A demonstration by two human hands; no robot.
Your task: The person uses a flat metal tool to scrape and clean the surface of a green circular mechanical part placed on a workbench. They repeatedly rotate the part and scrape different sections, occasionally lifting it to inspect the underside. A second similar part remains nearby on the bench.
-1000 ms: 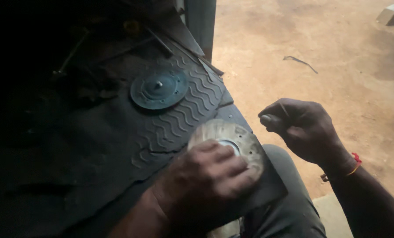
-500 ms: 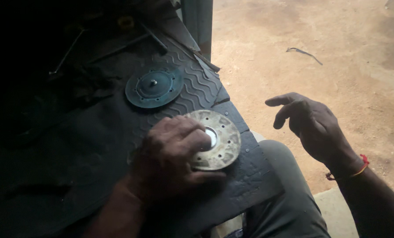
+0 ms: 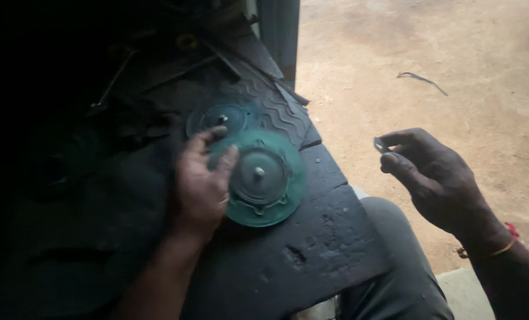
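Note:
My left hand (image 3: 200, 181) grips the left edge of a round metal disc (image 3: 263, 181) that looks greenish, with a raised hub and a small stud at its middle; the disc rests on a dark ribbed rubber mat (image 3: 312, 237). A second, smaller round disc (image 3: 220, 118) lies just behind it on the mat. My right hand (image 3: 433, 178) hovers off to the right above the sandy ground, pinching a small metal piece (image 3: 379, 145) between thumb and forefinger. A red and gold band sits on that wrist.
Dark tools and rods (image 3: 158, 71) lie at the back of the mat in shadow. A dark post (image 3: 279, 35) stands at the mat's far edge. Sandy ground (image 3: 430, 53) with a bent wire (image 3: 421, 79) lies to the right. My knee (image 3: 395, 266) is below the mat's corner.
My left hand has turned the near disc over and shifted it toward the far disc; its hub side now faces up. My right hand's fingers have closed to a pinch on a small piece.

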